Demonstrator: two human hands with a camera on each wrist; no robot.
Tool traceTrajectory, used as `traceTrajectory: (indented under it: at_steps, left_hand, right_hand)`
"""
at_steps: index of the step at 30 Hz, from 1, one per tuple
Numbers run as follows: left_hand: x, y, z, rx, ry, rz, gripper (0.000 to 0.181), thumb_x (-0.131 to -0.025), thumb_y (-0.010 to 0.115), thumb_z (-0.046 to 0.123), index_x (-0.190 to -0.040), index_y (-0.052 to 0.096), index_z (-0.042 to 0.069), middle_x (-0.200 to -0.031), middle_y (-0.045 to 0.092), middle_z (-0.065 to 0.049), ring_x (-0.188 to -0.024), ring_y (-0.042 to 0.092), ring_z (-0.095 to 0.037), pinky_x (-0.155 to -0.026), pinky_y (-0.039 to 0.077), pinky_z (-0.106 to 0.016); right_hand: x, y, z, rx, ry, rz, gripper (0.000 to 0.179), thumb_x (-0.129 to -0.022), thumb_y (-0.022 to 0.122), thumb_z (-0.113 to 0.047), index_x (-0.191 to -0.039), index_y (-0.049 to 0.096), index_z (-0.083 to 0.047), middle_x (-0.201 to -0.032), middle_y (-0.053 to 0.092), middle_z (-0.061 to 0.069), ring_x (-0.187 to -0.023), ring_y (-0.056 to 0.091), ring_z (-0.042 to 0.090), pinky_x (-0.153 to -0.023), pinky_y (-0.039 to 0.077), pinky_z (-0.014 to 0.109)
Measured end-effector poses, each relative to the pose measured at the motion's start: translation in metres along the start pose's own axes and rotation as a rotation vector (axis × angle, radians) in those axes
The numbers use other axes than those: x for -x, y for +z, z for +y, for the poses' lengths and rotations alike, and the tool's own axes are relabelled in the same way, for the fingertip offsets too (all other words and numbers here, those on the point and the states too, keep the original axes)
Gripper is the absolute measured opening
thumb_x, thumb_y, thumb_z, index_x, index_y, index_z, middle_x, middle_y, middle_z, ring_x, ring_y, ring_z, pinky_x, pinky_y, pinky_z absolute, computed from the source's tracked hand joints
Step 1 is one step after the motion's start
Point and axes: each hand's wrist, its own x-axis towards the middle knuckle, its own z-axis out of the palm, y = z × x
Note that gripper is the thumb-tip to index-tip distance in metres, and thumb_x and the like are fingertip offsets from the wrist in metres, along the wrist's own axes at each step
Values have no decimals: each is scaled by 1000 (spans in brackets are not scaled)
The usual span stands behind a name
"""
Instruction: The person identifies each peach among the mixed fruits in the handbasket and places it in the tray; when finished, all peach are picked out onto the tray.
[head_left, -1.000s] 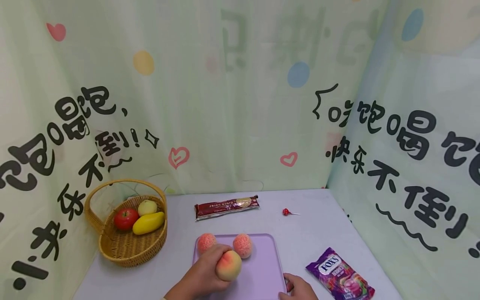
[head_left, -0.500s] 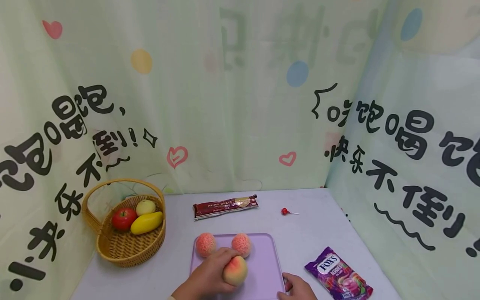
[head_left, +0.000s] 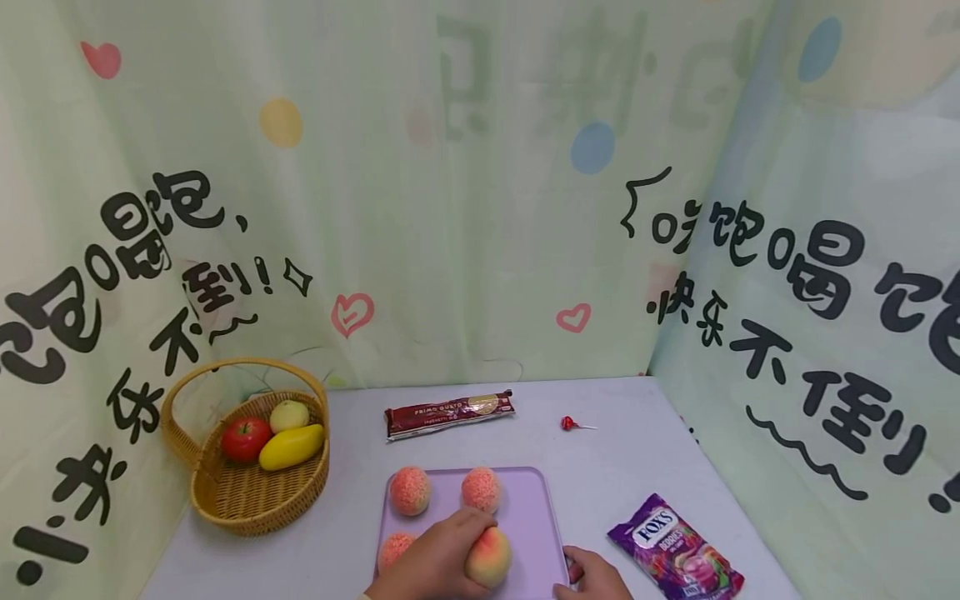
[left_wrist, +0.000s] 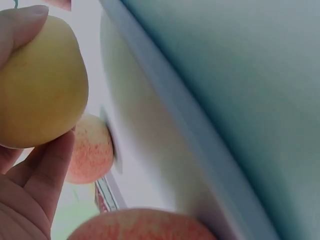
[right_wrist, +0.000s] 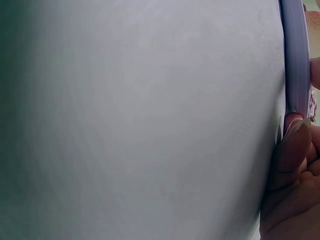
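In the head view my left hand (head_left: 438, 560) grips a yellow-and-pink peach (head_left: 489, 558) above the purple tray (head_left: 525, 500). The left wrist view shows my thumb and fingers around that peach (left_wrist: 45, 85), which is clear of the tray there. Two rough pink peaches sit at the tray's back, one at the left (head_left: 410, 491) and one in the middle (head_left: 482, 489). A third pink peach (head_left: 395, 550) lies at the tray's left side, partly hidden by my left hand. My right hand (head_left: 596, 577) holds the tray's right edge; its thumb meets the tray rim (right_wrist: 298, 60) in the right wrist view.
A wicker basket (head_left: 258, 512) at the left holds a red fruit (head_left: 246, 439), a pale green fruit (head_left: 289, 416) and a yellow mango (head_left: 292, 447). Behind the tray lie a spaghetti packet (head_left: 450, 415) and a red lollipop (head_left: 570, 423). A purple candy bag (head_left: 678, 550) lies at the right.
My left hand has moved right across the tray with the yellow peach. A third pink peach has come into view at the left. The right hand has stayed on the tray's edge.
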Motion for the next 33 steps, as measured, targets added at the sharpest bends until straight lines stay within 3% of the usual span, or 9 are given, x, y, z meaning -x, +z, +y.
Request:
traceTrajectory:
  at_steps: [17, 27, 33]
  left_hand:
    - [-9, 20, 9, 24, -240, -21, 88, -68, 94, 24, -146, 54, 19, -135, 57, 13, -109, 56, -3, -104, 53, -40]
    - [-13, 24, 8, -8, -270, -31, 88, -68, 94, 26, -146, 54, 18, -134, 59, 7, -109, 58, -5, -103, 54, -42]
    - [-16, 30, 4, 25, -286, -24, 93, -65, 94, 22, -148, 51, 21, -135, 59, 7, -114, 59, -7, -105, 53, -45]
  right_hand:
    - [-1, 1, -4, 11, 71, -16, 60, -83, 81, -23, -127, 60, 12, -83, 55, -1, -69, 51, 15, -58, 44, 23]
    - [-1, 1, -5, 3, 61, -19, 59, -82, 81, -22, -127, 61, 12, -83, 55, -1, -68, 51, 15, -57, 43, 23]
    - [1, -1, 0, -3, -25, -5, 54, -81, 81, -21, -123, 64, 9, -81, 54, -2, -62, 49, 9, -55, 42, 22]
